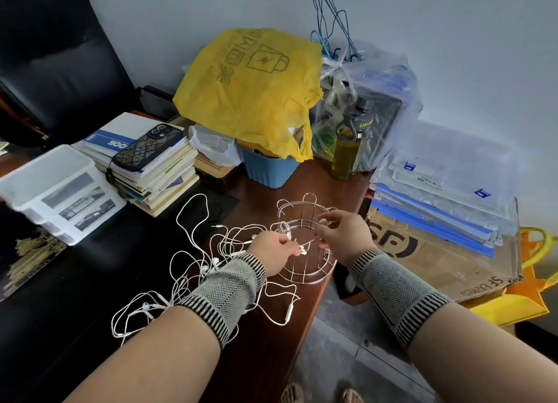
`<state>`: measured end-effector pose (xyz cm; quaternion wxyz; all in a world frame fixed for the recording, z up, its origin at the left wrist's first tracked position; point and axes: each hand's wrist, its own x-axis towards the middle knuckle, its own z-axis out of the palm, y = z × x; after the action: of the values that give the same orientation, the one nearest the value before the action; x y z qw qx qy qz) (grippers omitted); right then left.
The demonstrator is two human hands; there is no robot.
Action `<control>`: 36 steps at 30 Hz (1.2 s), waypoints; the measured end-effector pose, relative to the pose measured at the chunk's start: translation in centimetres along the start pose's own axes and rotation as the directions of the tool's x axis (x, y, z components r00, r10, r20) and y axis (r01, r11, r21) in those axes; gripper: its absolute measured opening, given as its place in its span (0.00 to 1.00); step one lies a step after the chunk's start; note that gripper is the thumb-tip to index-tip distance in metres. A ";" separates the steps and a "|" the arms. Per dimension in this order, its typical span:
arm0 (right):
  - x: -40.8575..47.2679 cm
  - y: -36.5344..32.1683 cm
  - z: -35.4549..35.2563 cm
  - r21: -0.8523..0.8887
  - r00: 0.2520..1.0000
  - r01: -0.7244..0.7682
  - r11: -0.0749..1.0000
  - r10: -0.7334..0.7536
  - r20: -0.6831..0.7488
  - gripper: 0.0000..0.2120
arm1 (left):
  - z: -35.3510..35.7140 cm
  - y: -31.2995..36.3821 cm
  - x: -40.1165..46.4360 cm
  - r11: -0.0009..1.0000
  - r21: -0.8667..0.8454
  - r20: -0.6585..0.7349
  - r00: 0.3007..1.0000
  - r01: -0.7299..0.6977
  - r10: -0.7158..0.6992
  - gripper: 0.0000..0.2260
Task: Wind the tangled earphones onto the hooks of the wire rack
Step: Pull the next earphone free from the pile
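Head view shows the tangled earphones as a loose white heap on the counter, spread mostly from 8 o'clock to 2 o'clock across the middle of the picture. One long loop rises toward 12 o'clock, and a strand with a small inline remote hangs near the counter edge at 5 o'clock of the heap. A jack plug lies at the top of the heap, pointing to 9 o'clock.

Just at 3 o'clock of the heap stands the wire rack, a round cage with its axis upright and its small hooks around the upper ring. It stands near the right edge of the counter.

The left hand reaches in from 7 o'clock, with the fingers curled and pinching a white cable with an earbud at the side of the rack. The right hand comes from 4 o'clock, with the thumb and fingers closed on a thin strand of the cable against the rack. Both wrists wear grey knitted wristbands.

Further out, a stack of books with a phone on it is at 10 o'clock, a yellow bag over a blue bin at 12 o'clock, a bottle at 1 o'clock, and folders on a cardboard box at 3 o'clock.
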<state>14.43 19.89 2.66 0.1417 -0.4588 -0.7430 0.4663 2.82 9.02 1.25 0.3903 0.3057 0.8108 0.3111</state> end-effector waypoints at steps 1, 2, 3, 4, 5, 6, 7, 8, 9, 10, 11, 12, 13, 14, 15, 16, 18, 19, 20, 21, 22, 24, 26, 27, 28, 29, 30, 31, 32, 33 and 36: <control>0.0 0.1 0.2 -0.064 0.999 0.035 0.997 -0.036 -0.024 0.04 | 0.1 0.0 0.0 1.000 0.026 0.004 1.000 0.013 -0.013 0.11; 0.0 0.2 0.4 -0.110 0.997 0.065 0.992 -0.069 -0.036 0.05 | 0.2 0.1 0.0 0.998 0.052 0.011 1.000 0.020 -0.021 0.11; 0.0 0.2 0.6 -0.146 0.995 0.090 0.985 -0.097 -0.035 0.06 | 0.3 0.1 0.0 0.996 0.083 0.021 0.999 0.023 -0.025 0.12; 0.1 0.2 0.7 -0.176 0.992 0.116 0.978 -0.122 -0.025 0.08 | 0.5 0.1 -0.1 0.992 0.121 0.031 0.999 0.020 -0.024 0.13; 0.2 0.1 0.9 -0.202 0.989 0.140 0.969 -0.145 -0.010 0.10 | 0.7 0.2 0.0 0.988 0.156 0.037 0.999 0.013 -0.019 0.13; 0.4 -0.1 1.1 -0.229 0.987 0.158 0.960 -0.161 0.007 0.12 | 0.8 0.2 0.0 0.983 0.184 0.038 0.999 0.005 -0.012 0.14; 0.6 -0.3 1.2 -0.254 0.985 0.173 0.952 -0.172 0.029 0.14 | 0.9 0.2 0.1 0.979 0.204 0.035 0.999 -0.002 -0.006 0.15; 0.8 -0.5 1.3 -0.267 0.984 0.179 0.947 -0.171 0.053 0.16 | 1.0 0.2 0.3 0.976 0.219 0.031 1.000 -0.009 0.002 0.16; 0.9 -0.6 1.4 -0.262 0.983 0.181 0.948 -0.167 0.076 0.18 | 1.1 0.2 0.5 0.973 0.230 0.028 1.000 -0.017 0.011 0.17; 1.0 -0.6 1.5 -0.252 0.983 0.178 0.951 -0.159 0.093 0.19 | 1.1 0.3 0.6 0.970 0.240 0.027 0.999 -0.027 0.021 0.18; 1.1 -0.5 1.6 -0.245 0.983 0.173 0.954 -0.152 0.102 0.21 | 1.1 0.3 0.7 0.968 0.247 0.030 0.999 -0.037 0.030 0.19; 1.1 -0.3 1.6 -0.242 0.984 0.166 0.956 -0.145 0.104 0.21 | 1.1 0.3 0.8 0.967 0.250 0.037 0.999 -0.045 0.037 0.19; 1.0 -0.2 1.6 -0.240 0.985 0.165 0.957 -0.145 0.098 0.20 | 1.1 0.2 1.0 0.968 0.247 0.046 0.998 -0.051 0.040 0.19; 1.0 0.0 1.6 -0.241 0.985 0.169 0.956 -0.153 0.085 0.18 | 1.0 0.2 1.2 0.969 0.241 0.054 0.998 -0.053 0.042 0.19; 0.9 0.2 1.6 -0.249 0.984 0.177 0.952 -0.166 0.066 0.14 | 1.0 0.1 1.2 0.970 0.235 0.061 0.997 -0.054 0.041 0.19; 0.8 0.4 1.5 -0.259 0.984 0.180 0.949 -0.175 0.045 0.11 | 0.9 0.0 1.3 0.970 0.236 0.069 0.997 -0.056 0.040 0.18; 0.6 0.6 1.4 -0.292 0.982 0.182 0.939 -0.186 0.014 0.09 | 0.8 -0.1 1.5 0.970 0.234 0.082 0.996 -0.060 0.042 0.17; 0.5 0.7 1.3 -0.313 0.982 0.185 0.931 -0.190 0.014 0.08 | 0.7 -0.1 1.7 0.972 0.228 0.082 0.996 -0.060 0.042 0.17; 0.4 0.8 1.2 -0.336 0.981 0.190 0.923 -0.192 0.028 0.08 | 0.6 -0.1 1.8 0.974 0.220 0.078 0.996 -0.060 0.043 0.17; 0.4 1.0 1.2 -0.362 0.980 0.196 0.911 -0.189 0.054 0.08 | 0.5 -0.1 2.0 0.976 0.207 0.072 0.996 -0.060 0.045 0.17; 0.3 1.2 1.3 -0.390 0.980 0.201 0.898 -0.182 0.085 0.09 | 0.5 -0.1 2.1 0.980 0.192 0.068 0.997 -0.060 0.048 0.17; 0.3 1.5 1.5 -0.437 0.977 0.209 0.875 -0.170 0.127 0.10 | 0.4 -0.1 2.4 0.986 0.156 0.063 0.997 -0.052 0.043 0.18; 0.4 1.7 1.7 -0.451 0.976 0.214 0.867 -0.175 0.127 0.11 | 0.3 0.0 2.8 0.991 0.127 0.063 0.997 -0.041 0.034 0.18; 0.5 1.9 1.9 -0.457 0.976 0.218 0.862 -0.182 0.123 0.12 | 0.4 0.2 3.0 0.992 0.117 0.061 0.998 -0.037 0.030 0.18; 0.8 2.0 1.9 -0.470 0.973 0.228 0.853 -0.194 0.122 0.12 | 0.4 0.5 3.2 0.994 0.104 0.060 0.998 -0.034 0.028 0.19; 1.0 2.0 2.0 -0.492 0.972 0.237 0.838 -0.202 0.123 0.12 | 0.3 0.7 3.4 0.995 0.091 0.064 0.998 -0.032 0.026 0.19; 1.2 2.1 2.1 -0.513 0.970 0.242 0.823 -0.209 0.123 0.11 | 0.2 0.8 3.5 0.996 0.086 0.069 0.997 -0.029 0.023 0.19; 1.5 2.2 2.0 -0.529 0.969 0.248 0.812 -0.215 0.125 0.11 | 0.3 1.1 3.8 0.996 0.089 0.069 0.997 -0.027 0.021 0.19; 1.9 2.2 1.9 -0.538 0.967 0.255 0.804 -0.218 0.132 0.11 | 0.3 1.3 4.1 0.995 0.101 0.065 0.998 -0.022 0.015 0.18; 2.2 2.2 1.7 -0.543 0.966 0.260 0.799 -0.218 0.142 0.11 | 0.3 1.4 4.4 0.992 0.121 0.052 0.999 -0.022 0.016 0.17; 3.7 2.1 1.3 -0.570 0.952 0.306 0.763 -0.252 0.175 0.12 | 0.2 1.8 5.5 0.982 0.188 -0.029 0.999 -0.035 0.041 0.16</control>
<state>12.78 22.47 -0.54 0.0273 -0.3432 -0.9161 0.2054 0.58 14.23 0.04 0.3405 0.3512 0.8369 0.2458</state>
